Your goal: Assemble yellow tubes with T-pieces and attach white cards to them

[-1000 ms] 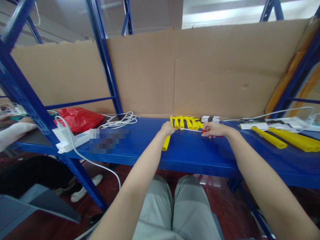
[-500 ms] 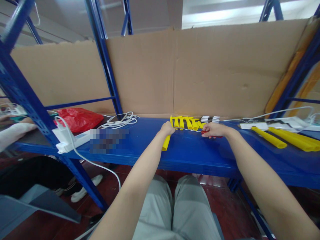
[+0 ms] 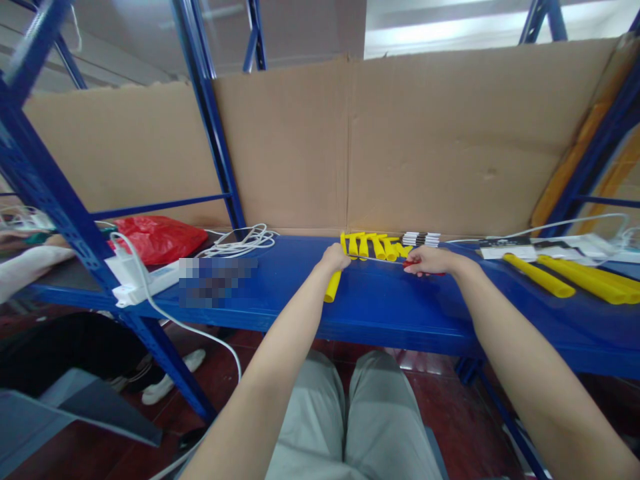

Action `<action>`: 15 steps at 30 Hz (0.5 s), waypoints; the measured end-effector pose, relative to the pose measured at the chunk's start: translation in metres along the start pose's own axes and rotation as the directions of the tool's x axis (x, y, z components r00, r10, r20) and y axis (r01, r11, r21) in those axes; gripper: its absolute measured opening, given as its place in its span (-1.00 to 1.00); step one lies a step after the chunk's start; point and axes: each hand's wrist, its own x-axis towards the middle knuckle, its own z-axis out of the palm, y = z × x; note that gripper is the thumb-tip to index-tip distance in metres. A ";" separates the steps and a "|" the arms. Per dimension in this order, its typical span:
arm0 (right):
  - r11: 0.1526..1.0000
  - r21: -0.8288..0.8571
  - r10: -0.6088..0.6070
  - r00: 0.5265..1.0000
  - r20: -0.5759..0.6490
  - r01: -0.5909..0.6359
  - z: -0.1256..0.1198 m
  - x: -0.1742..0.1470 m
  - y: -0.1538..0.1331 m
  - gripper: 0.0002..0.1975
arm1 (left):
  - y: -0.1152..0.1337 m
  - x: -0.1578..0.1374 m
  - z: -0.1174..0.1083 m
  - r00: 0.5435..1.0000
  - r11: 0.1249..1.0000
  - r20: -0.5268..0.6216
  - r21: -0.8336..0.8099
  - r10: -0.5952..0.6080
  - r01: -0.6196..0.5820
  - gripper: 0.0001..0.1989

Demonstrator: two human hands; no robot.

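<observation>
My left hand is closed around a yellow tube, whose lower end sticks out below the fist towards the shelf's front edge. In my right hand is a red-handled screwdriver, gripped by its handle. Its long thin metal shaft lies almost level and reaches left to my left hand; whether the tip enters the tube is hidden by the fingers. Just behind the shaft, several short yellow tube pieces stand in a row, some tilted. Beside them, above my right hand, are small white-and-black pieces.
Long yellow tubes lie on the blue shelf at the right, near white-and-black packaging. To the left are a red plastic bag, a coiled white cable and a power strip. Cardboard stands behind. Another person's sleeve shows far left.
Both my hands, the tube and the screwdriver stay in nearly the same place. At the far left the other person's sleeve has shifted slightly.
</observation>
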 end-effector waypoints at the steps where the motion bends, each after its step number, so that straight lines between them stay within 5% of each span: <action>1: 1.000 -0.006 0.000 1.000 -0.004 0.000 0.000 0.000 0.000 -0.71 | 0.000 0.000 0.000 1.000 1.000 0.000 0.009 0.003 -0.003 -0.61; 15: 0.999 0.003 -0.033 0.999 -0.018 0.033 0.001 0.007 0.007 -0.68 | 0.001 -0.002 -0.002 1.000 1.000 0.016 0.025 0.008 -0.008 -0.62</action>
